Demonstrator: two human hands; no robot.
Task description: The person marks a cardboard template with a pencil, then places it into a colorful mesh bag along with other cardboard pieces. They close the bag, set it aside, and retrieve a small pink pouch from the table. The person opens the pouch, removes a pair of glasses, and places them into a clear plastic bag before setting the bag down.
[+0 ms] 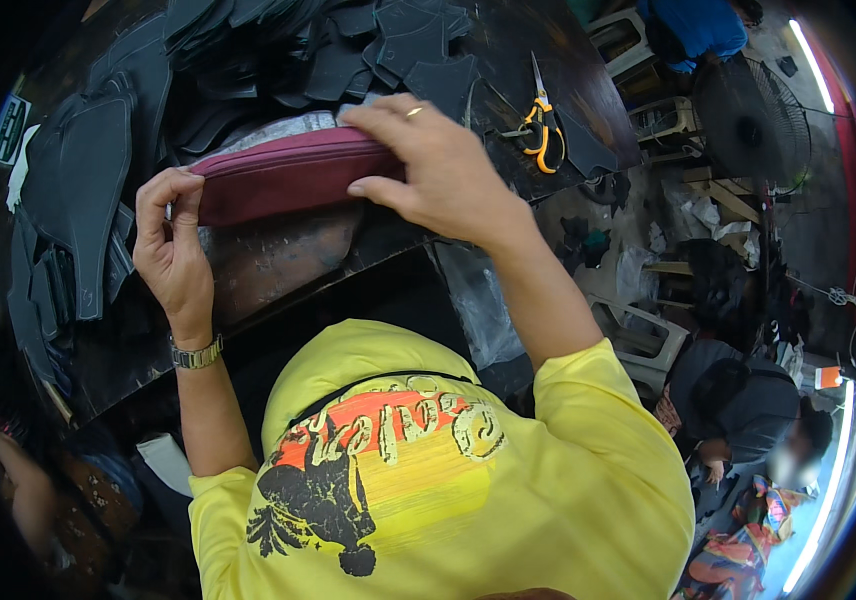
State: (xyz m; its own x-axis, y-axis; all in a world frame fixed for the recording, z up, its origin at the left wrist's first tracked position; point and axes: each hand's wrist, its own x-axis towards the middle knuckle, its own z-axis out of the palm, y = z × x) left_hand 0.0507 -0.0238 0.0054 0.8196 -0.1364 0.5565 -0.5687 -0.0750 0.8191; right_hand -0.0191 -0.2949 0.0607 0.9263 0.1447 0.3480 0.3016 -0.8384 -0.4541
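Observation:
A long maroon fabric pouch [278, 188] is stretched between my two hands, just above the dark worktable [278, 262]. A darker, zipper-like line runs along its upper edge. My left hand [174, 255] is closed, pinching the left end between thumb and fingers. The right end is gripped by my right hand [453, 165], its fingers over the top edge and its thumb on the near side. Behind the pouch shows a strip of greyish-white, crinkled material [273, 132]; whether it is joined to the pouch I cannot tell.
Orange-and-black scissors [545, 135] lie right of my right hand. Stacks of black cut pieces [238, 35] fill the table's far side; more cut pieces [78, 190] lie at left. Beyond the right edge are a fan [751, 130], a pale plastic chair [638, 345] and a person [748, 400].

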